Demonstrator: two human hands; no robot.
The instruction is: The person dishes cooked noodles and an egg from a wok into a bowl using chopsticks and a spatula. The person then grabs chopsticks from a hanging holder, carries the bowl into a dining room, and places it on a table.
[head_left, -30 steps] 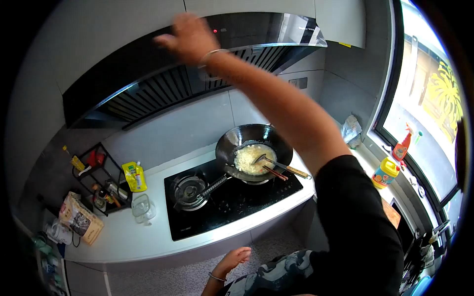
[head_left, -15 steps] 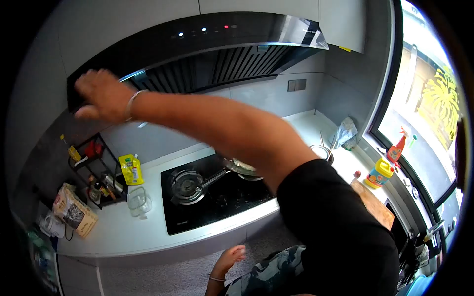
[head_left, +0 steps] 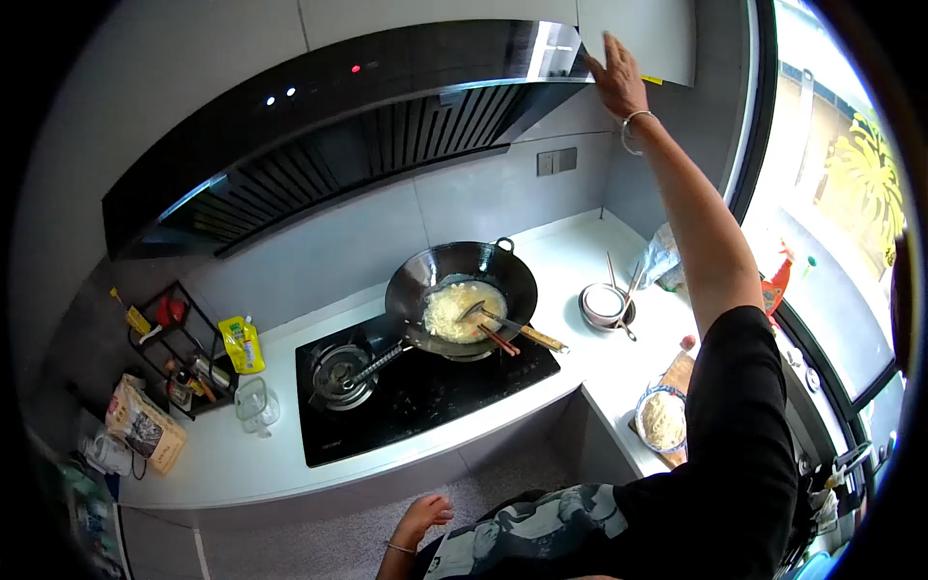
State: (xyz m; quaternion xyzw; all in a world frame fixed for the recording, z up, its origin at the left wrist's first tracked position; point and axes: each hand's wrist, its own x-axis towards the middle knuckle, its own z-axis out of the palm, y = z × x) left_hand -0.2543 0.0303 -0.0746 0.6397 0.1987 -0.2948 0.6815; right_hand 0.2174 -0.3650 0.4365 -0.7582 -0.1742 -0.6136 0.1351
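Note:
My right hand point(head_left: 619, 79) is raised high at the right end of the black range hood point(head_left: 319, 126), fingers stretched out and holding nothing. Its fingertips appear at or very near the hood's edge beside the wall cabinet; whether they touch is unclear. Down by my waist, my left hand point(head_left: 423, 514) hangs empty with loosely bent fingers. Below the hood, a black wok point(head_left: 411, 290) stands on the gas stove point(head_left: 435, 396). Noodle-like pale food point(head_left: 447, 311) in cloudy liquid fills its bottom. A wooden-handled spatula point(head_left: 527, 332) and chopsticks point(head_left: 501, 341) lean inside the wok.
A bowl of pale food point(head_left: 663, 420) sits on a wooden cutting board point(head_left: 680, 372) at right. A small pot point(head_left: 628, 319) with chopsticks stands behind it. Left of the stove are a glass container point(head_left: 256, 404), a yellow pouch point(head_left: 242, 345) and a condiment rack point(head_left: 184, 338).
My right hand has swept from the hood's left end to its right end. The wok and the bowl, earlier covered by my arm, now show. My left hand stays low.

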